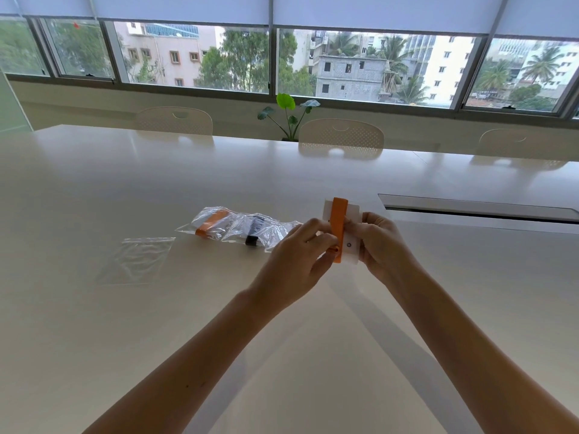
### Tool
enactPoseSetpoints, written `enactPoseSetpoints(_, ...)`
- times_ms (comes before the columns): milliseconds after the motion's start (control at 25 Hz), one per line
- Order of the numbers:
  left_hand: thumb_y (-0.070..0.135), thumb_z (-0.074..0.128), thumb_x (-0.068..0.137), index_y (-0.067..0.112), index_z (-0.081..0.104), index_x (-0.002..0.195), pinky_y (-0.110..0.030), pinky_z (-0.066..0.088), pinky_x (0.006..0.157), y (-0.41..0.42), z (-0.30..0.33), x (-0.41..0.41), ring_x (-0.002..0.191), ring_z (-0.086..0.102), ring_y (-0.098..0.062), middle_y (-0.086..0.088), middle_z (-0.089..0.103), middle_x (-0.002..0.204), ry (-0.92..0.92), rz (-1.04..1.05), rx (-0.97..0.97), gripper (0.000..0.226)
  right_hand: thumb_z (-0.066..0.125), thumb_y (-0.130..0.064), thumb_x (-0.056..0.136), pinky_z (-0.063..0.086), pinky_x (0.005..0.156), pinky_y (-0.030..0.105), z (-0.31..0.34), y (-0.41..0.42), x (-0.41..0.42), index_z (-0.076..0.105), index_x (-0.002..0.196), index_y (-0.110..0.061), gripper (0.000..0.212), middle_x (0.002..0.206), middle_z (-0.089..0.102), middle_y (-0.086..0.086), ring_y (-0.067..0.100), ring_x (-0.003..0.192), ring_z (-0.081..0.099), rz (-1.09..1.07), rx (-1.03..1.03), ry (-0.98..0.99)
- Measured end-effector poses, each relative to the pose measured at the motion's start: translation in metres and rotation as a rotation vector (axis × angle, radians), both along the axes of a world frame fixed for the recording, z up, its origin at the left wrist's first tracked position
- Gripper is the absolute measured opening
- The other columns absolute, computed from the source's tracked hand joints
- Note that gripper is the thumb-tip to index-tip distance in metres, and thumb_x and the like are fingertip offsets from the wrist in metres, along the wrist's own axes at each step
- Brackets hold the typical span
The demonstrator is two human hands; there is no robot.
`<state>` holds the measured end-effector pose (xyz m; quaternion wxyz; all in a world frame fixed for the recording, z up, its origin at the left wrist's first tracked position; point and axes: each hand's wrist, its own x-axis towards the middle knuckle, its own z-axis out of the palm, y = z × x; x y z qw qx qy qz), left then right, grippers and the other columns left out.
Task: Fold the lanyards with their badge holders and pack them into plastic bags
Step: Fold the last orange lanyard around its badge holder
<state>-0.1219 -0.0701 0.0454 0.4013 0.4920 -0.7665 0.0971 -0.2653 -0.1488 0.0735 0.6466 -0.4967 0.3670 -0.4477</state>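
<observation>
A white badge holder (352, 245) is held upright above the table, with a folded orange lanyard (339, 219) laid lengthwise over its front. My left hand (297, 256) pinches the lanyard and the holder's left edge. From the other side my right hand (380, 242) grips the holder's right edge. An empty clear plastic bag (138, 260) lies flat on the table to the left. Behind it are two filled bags, one with an orange lanyard (210, 225) and one with a black lanyard (254, 234).
The large white table (125, 324) has a recessed cable slot (479, 209) at the right. White chairs (341, 137) and a potted plant (289, 117) stand behind the far edge, below the windows.
</observation>
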Motion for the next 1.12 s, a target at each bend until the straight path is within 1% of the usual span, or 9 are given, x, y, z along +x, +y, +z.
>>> enactPoseSetpoints(280,0.016,0.060,0.091,0.008,0.067,0.098,-0.036,0.051,0.080,0.000,-0.006,0.008,0.092,0.060,-0.023,-0.003,0.066,0.107,-0.061,-0.046,-0.013,0.013,0.049,-0.017,0.096,0.056,0.049,0.030,-0.002,-0.003,0.000,0.056,0.090,-0.005,0.015,0.078,0.068,0.009,0.015,0.061,0.070,0.054,0.115,-0.045)
enactPoseSetpoints(400,0.013,0.060,0.090,0.007,0.067,0.097,-0.035,0.052,0.079,-0.001,-0.007,0.007,0.092,0.060,-0.022,-0.004,0.065,0.106,-0.048,-0.066,-0.019,0.011,0.059,-0.014,0.088,0.057,0.054,0.031,0.000,-0.003,-0.004,0.060,0.092,-0.004,0.010,0.082,0.070,0.009,0.017,0.068,0.071,0.129,0.059,0.007)
enactPoseSetpoints(560,0.016,0.067,0.086,0.006,0.065,0.096,-0.030,0.054,0.075,-0.001,-0.005,0.006,0.085,0.059,-0.013,-0.003,0.058,0.103,0.123,-0.149,0.099,0.014,0.065,-0.009,0.084,0.058,0.058,0.031,0.002,-0.004,-0.007,0.064,0.089,-0.009,0.006,0.085,0.069,0.007,0.019,0.073,0.071,0.080,-0.116,0.160)
enactPoseSetpoints(640,0.030,0.068,0.084,0.007,0.066,0.096,-0.025,0.056,0.075,0.000,-0.002,0.008,0.083,0.059,-0.011,-0.002,0.054,0.103,0.222,-0.186,0.213,0.026,0.066,-0.012,0.084,0.059,0.064,0.033,0.004,-0.005,-0.008,0.063,0.089,-0.012,0.006,0.089,0.069,0.007,0.022,0.080,0.069,0.032,-0.152,0.229)
enactPoseSetpoints(720,0.042,0.064,0.083,0.010,0.066,0.095,-0.024,0.057,0.075,0.002,0.002,0.009,0.082,0.060,-0.011,0.000,0.052,0.101,0.279,-0.195,0.315,0.034,0.067,-0.013,0.084,0.058,0.061,0.030,0.005,-0.006,-0.008,0.061,0.087,-0.015,0.007,0.089,0.067,0.005,0.020,0.080,0.068,0.002,-0.173,0.273)
enactPoseSetpoints(840,0.037,0.069,0.083,0.014,0.063,0.090,-0.023,0.054,0.068,0.003,0.003,0.009,0.075,0.055,-0.007,0.005,0.049,0.092,0.158,-0.144,0.317,0.024,0.068,-0.013,0.083,0.056,0.051,0.023,0.003,-0.005,-0.005,0.061,0.083,-0.017,0.009,0.083,0.067,0.004,0.016,0.072,0.068,-0.022,-0.221,0.322)
enactPoseSetpoints(920,0.032,0.071,0.083,0.015,0.062,0.088,-0.027,0.051,0.062,0.003,0.002,0.009,0.070,0.053,-0.011,0.005,0.050,0.087,0.047,-0.142,0.304,0.019,0.069,-0.014,0.082,0.059,0.057,0.029,-0.001,-0.006,-0.004,0.062,0.084,-0.016,0.008,0.084,0.068,0.005,0.018,0.073,0.069,-0.030,-0.255,0.366)
enactPoseSetpoints(1000,0.039,0.070,0.081,0.017,0.060,0.086,-0.026,0.047,0.059,0.003,0.002,0.010,0.066,0.052,-0.011,0.007,0.050,0.083,-0.019,-0.126,0.326,0.024,0.070,-0.016,0.082,0.060,0.062,0.033,-0.005,-0.007,-0.003,0.062,0.085,-0.016,0.008,0.084,0.068,0.007,0.019,0.072,0.069,-0.035,-0.265,0.400)
enactPoseSetpoints(1120,0.039,0.071,0.078,0.018,0.059,0.078,-0.028,0.046,0.056,0.004,0.003,0.008,0.063,0.052,-0.012,0.009,0.052,0.076,-0.019,-0.053,0.323,0.024,0.072,-0.014,0.080,0.060,0.067,0.043,-0.010,-0.006,0.002,0.064,0.090,-0.010,0.013,0.090,0.069,0.016,0.029,0.078,0.069,-0.054,-0.259,0.426)
